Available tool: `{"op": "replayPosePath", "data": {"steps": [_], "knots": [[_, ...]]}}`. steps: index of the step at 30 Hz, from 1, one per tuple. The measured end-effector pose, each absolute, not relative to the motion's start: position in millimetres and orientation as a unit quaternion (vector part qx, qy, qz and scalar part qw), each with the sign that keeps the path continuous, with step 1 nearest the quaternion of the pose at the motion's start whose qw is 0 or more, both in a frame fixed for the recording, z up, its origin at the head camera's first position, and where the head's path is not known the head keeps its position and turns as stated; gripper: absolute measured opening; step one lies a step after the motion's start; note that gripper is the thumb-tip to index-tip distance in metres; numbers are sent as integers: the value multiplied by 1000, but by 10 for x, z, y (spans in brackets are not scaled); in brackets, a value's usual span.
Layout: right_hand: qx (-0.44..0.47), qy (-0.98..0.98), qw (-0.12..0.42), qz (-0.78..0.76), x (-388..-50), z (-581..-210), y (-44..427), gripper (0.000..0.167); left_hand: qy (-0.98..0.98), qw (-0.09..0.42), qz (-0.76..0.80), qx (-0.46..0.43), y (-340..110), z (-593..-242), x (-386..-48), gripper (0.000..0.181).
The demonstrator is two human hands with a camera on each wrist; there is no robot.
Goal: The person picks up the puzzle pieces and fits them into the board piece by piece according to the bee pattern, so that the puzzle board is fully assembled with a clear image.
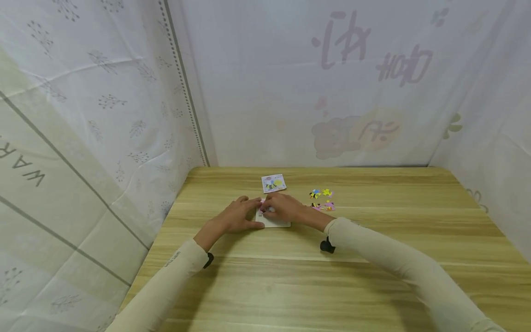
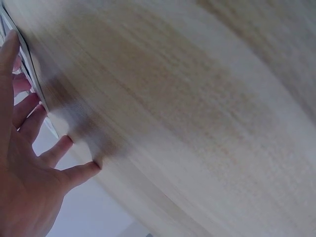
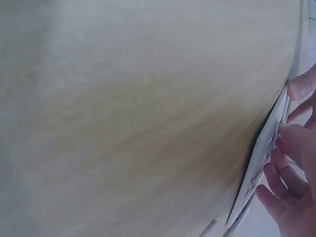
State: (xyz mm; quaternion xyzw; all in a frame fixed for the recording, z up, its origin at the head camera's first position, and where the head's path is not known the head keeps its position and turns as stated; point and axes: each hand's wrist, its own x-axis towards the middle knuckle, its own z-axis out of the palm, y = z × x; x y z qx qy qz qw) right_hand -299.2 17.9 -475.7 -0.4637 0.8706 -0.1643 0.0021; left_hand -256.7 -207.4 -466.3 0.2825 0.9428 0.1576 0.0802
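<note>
White board (image 1: 279, 223) lies flat on the bench (image 1: 265, 281), under the fingers of the right hand (image 1: 285, 207). Those fingers are curled, tips bunched low over the board's left half, with thumb close to fingertips. Bit of pink shows at the tips; can't tell if they pinch a piece or just press, too small and partly covered. Left hand (image 1: 237, 216) sits at the board's left side, fingers extended and spread, thumb apart from them and resting at the near left corner. It touches the board edge, doesn't wrap round it.

Just beyond the board, apart from it: 1 small picture card (image 1: 274, 183), flat, slightly rotated, bee-like figure and yellow shape on it.

Right of the right hand, near it: loose puzzle pieces (image 1: 327, 192), roughly 2 rows. Far row is yellow, blue and black; near row has pink and yellow. Exact count unclear at this size.

Further out: 2 cream sleeves (image 1: 386, 251), black fitting (image 1: 327, 245) at each wrist. Pale printed curtains (image 1: 257, 83) stand behind the bench and along both sides.
</note>
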Motion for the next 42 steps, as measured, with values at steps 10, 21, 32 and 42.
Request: {"op": "replayPosePath", "data": {"steps": [10,21,32,42], "knots": [[-447,878,1,-172,-2984,-4779,208,17,944,84,153,280,-2029,-4666,-2572,88],[-456,876,12,-157,-3022,-4702,228,17,940,81,158,292,-2011,-4595,-2567,84],[-448,873,13,-191,-3018,-4662,399,24,947,84,144,275,-2042,-4637,-2583,88],[-396,892,16,-218,-3106,-4696,747,24,945,89,149,277,-2053,-4622,-2557,87]]}}
